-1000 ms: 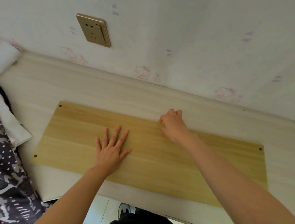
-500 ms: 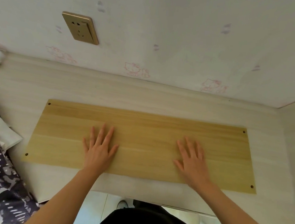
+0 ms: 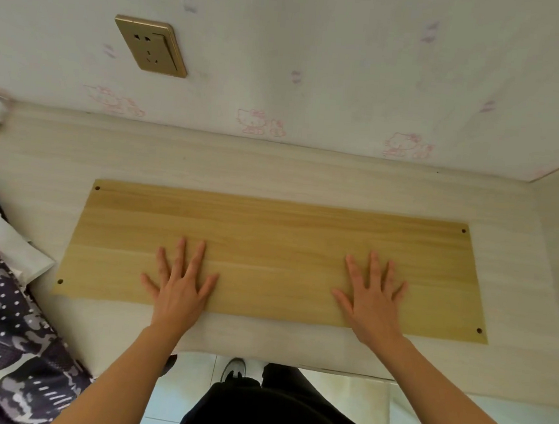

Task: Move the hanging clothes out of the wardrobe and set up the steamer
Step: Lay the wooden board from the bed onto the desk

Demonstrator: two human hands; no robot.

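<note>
Nearest, below both wrists, are the person's black trousers (image 3: 270, 414) and one shoe (image 3: 234, 370) on pale floor tiles (image 3: 339, 396). Two bare forearms reach up from there.

The left hand (image 3: 180, 287) lies palm down on a light wooden board (image 3: 275, 242), fingers straight and spread, holding nothing. The right hand (image 3: 371, 304) lies the same way, flat and splayed, well apart from the left and level with it. Both palms sit close to the board's near edge, with the wrists hanging over the pale tabletop (image 3: 208, 165) on which the board lies flat.

The board runs out past each hand to either side (it has a small dark hole at each corner), and its far edge lies beyond the fingertips.

To the outside of the left hand, off the board, a folded white cloth (image 3: 8, 242) rests at the tabletop's edge, and nearer than that lies a purple-grey patterned fabric (image 3: 0, 339); whether this is a garment cannot be told. Where the steamer and the hanging clothes are cannot be told either.

Beyond the fingertips comes bare tabletop, then the wall (image 3: 319, 46), printed with faint pink cartoon cats (image 3: 259, 122) along its foot. Higher up, beyond the left hand and a little to its outside, is a brass-coloured wall socket (image 3: 150, 46).
</note>
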